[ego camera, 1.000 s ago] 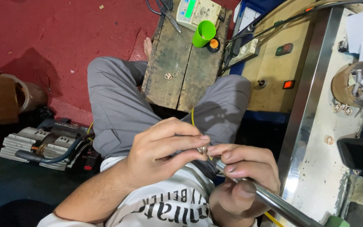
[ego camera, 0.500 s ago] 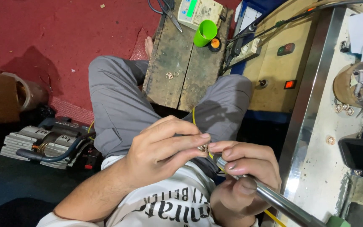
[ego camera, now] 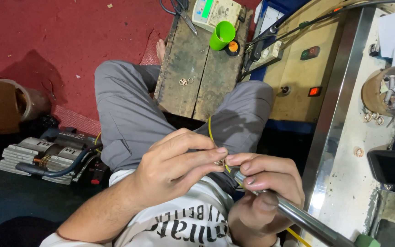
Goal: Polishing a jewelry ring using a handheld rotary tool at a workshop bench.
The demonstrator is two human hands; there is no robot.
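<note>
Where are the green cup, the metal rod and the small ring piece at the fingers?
green cup [ego camera: 221,35], head view, on its side wall.
metal rod [ego camera: 305,220], head view, mid-shaft below the right hand.
small ring piece [ego camera: 219,162], head view, between the fingertips.

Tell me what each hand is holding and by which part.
The right hand grips a metal rod tool around its shaft near the tip. The left hand pinches a small ring-like metal piece by its edge at the fingertips.

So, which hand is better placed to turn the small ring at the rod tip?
Probably the left hand: its fingertips pinch the small ring, while the right hand is wrapped around the metal rod.
</note>
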